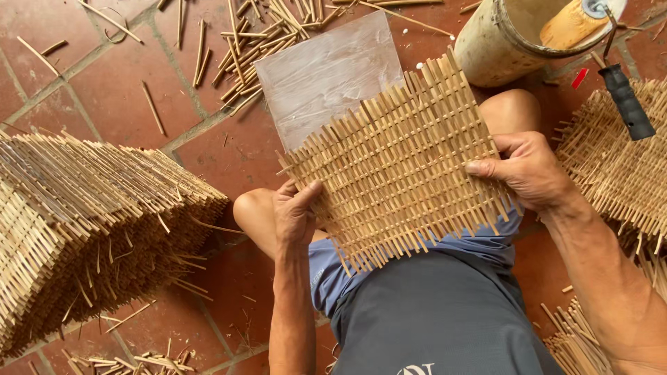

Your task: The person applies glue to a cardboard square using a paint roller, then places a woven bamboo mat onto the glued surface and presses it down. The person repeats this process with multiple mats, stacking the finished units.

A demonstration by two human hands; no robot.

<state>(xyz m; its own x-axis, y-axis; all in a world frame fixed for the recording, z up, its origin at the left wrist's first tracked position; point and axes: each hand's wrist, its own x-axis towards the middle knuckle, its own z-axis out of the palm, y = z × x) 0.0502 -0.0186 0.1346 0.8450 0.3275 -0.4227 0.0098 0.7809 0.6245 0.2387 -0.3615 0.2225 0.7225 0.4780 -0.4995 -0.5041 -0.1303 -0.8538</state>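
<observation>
While both hands grip it, woven bamboo mat [396,167] rests across knees: left hand [295,212] pinching near edge, right hand [531,170] clasping opposite edge. Positioning step, apparently; stack [90,222] left, bucket [504,42] beyond.

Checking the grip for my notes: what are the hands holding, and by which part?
A woven bamboo mat, held by opposite side edges: left hand on its left edge, right hand on its right edge.

- We lose the bucket [507,35] and its roller [571,23] at the top edge
- The woven mat [396,160] hides our fingers and part of the pale board [326,73]
- Stacked mats [83,222] run off left
</observation>
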